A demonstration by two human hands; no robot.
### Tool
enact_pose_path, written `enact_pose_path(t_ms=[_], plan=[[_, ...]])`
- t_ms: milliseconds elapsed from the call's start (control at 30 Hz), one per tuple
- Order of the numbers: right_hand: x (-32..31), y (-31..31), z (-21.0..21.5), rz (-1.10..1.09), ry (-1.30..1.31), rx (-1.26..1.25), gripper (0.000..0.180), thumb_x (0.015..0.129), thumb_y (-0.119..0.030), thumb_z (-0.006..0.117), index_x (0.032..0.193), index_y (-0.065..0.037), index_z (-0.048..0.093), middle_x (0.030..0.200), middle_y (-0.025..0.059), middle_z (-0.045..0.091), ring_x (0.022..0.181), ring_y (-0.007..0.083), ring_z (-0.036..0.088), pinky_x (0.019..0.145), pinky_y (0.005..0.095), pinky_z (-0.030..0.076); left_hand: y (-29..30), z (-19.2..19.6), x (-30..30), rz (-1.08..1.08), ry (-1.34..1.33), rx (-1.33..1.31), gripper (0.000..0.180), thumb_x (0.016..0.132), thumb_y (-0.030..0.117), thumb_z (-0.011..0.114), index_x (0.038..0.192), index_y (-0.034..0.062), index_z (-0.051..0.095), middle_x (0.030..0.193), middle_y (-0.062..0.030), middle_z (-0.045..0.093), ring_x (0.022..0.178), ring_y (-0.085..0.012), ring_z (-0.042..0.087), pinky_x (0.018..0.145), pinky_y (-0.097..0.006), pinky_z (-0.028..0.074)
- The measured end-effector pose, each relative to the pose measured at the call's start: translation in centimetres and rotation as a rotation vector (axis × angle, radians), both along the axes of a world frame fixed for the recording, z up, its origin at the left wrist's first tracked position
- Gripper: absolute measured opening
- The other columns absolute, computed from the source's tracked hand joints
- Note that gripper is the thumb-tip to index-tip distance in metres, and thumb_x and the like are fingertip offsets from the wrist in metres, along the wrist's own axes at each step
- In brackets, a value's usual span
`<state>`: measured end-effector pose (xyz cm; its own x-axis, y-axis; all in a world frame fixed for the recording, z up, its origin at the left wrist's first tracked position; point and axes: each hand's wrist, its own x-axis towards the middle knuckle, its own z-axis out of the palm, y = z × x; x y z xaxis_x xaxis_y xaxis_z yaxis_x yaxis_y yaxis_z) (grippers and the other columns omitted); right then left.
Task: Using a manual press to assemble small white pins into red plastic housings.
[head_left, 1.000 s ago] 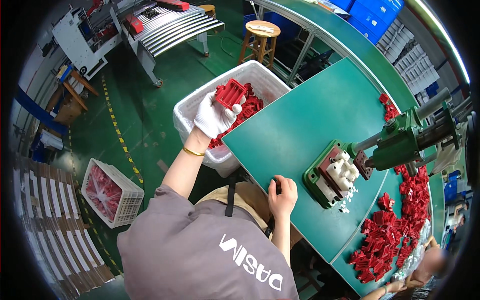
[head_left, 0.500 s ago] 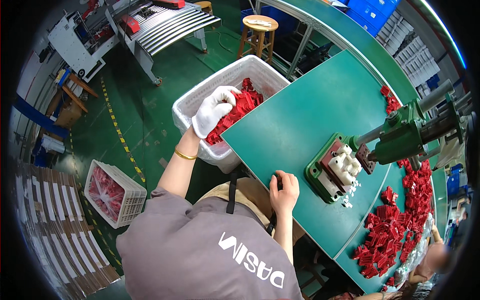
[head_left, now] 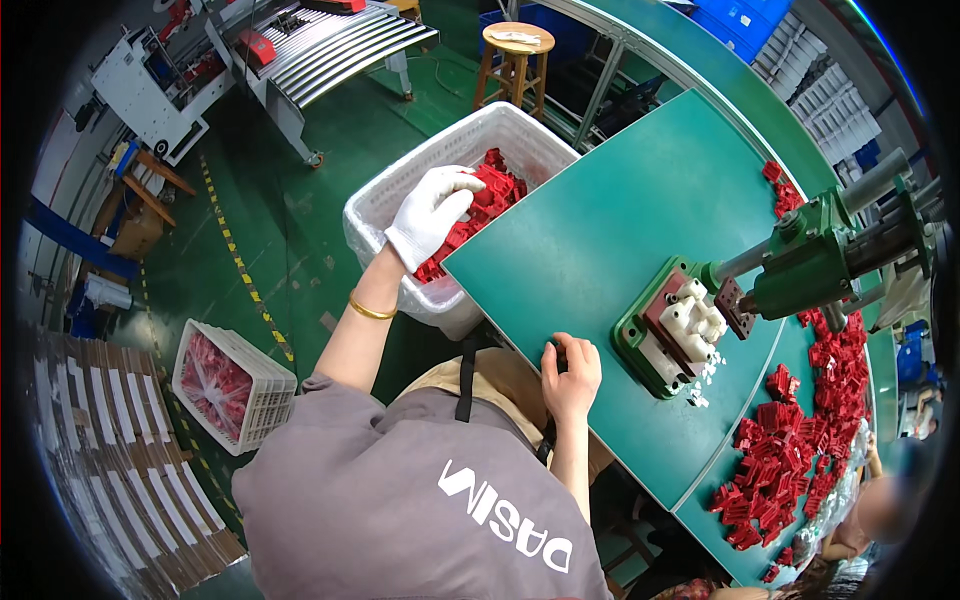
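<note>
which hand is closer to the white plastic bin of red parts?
Left. The white-gloved left hand is down among the red plastic parts in the white plastic bin. The bare right hand grips the near edge of the green worktable, apart from the bin.

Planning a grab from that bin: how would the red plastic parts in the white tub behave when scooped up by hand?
The red parts look rigid, small and probably light. Heaped loosely in the white tub, they would likely shift and spill. The gloved left hand rests on them, so a handful seems easy.
</note>
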<state>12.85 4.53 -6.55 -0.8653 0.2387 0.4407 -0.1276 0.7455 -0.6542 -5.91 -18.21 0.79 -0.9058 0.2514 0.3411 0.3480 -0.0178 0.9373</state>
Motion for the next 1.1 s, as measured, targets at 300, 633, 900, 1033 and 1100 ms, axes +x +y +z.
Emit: enact_pose_path(t_ms=[300, 633, 900, 1033, 1100], plan=[[-0.1, 0.0, 0.1, 0.008, 0.025, 0.018, 0.012, 0.08, -0.003, 0.067, 0.092, -0.003, 0.066, 0.079, 0.0083, 0.06, 0.07, 0.022, 0.057, 0.064, 0.0329, 0.047, -0.4, -1.2, -0.8, -0.006, -0.401, 0.116, 0.038, 0.098, 0.008, 0.044, 0.134, -0.004, 0.05, 0.121, -0.0089, 0.055, 0.1, -0.0154, 0.057, 0.091, -0.036, 0.056], [-0.4, 0.3, 0.1, -0.001, 0.031, 0.029, 0.012, 0.08, -0.005, 0.067, 0.092, -0.003, 0.066, 0.079, 0.0087, 0.06, 0.07, 0.0237, 0.057, 0.065, 0.0346, 0.047, -0.3, -3.2, -2.5, 0.008, -0.433, 0.094, 0.041, 0.097, 0.011, 0.048, 0.136, -0.0023, 0.047, 0.135, -0.0156, 0.051, 0.103, -0.0256, 0.064, 0.087, -0.031, 0.055], [0.4, -0.3, 0.8, 0.096, 0.1, -0.153, 0.009, 0.08, -0.004, 0.068, 0.089, -0.004, 0.066, 0.076, 0.0088, 0.063, 0.067, 0.023, 0.06, 0.062, 0.0334, 0.048, -12.1, -27.6, -12.4, 0.065, -0.385, -0.833, 0.043, 0.093, 0.028, 0.055, 0.132, 0.0099, 0.053, 0.127, -0.0071, 0.058, 0.101, -0.0253, 0.061, 0.078, -0.037, 0.056], [4.0, 2.1, 2.9, -0.064, 0.172, -0.263, 0.006, 0.081, -0.001, 0.065, 0.086, -0.002, 0.067, 0.077, 0.0096, 0.065, 0.064, 0.0196, 0.061, 0.06, 0.0291, 0.048, -6.9, -27.7, -10.1, 0.215, -1.052, -0.492, 0.058, 0.088, 0.042, 0.057, 0.134, 0.0077, 0.051, 0.14, -0.0112, 0.049, 0.114, -0.0304, 0.056, 0.082, -0.04, 0.055], [6.5, 4.5, 4.4, -0.21, 0.266, -0.184, 0.005, 0.083, -0.001, 0.063, 0.086, -0.001, 0.067, 0.077, 0.009, 0.065, 0.064, 0.0168, 0.06, 0.06, 0.0272, 0.047, -5.7, -26.5, -8.7, 0.314, -1.051, -0.424, 0.062, 0.087, 0.044, 0.058, 0.137, 0.0087, 0.049, 0.144, -0.0132, 0.046, 0.12, -0.0333, 0.053, 0.09, -0.047, 0.051]])
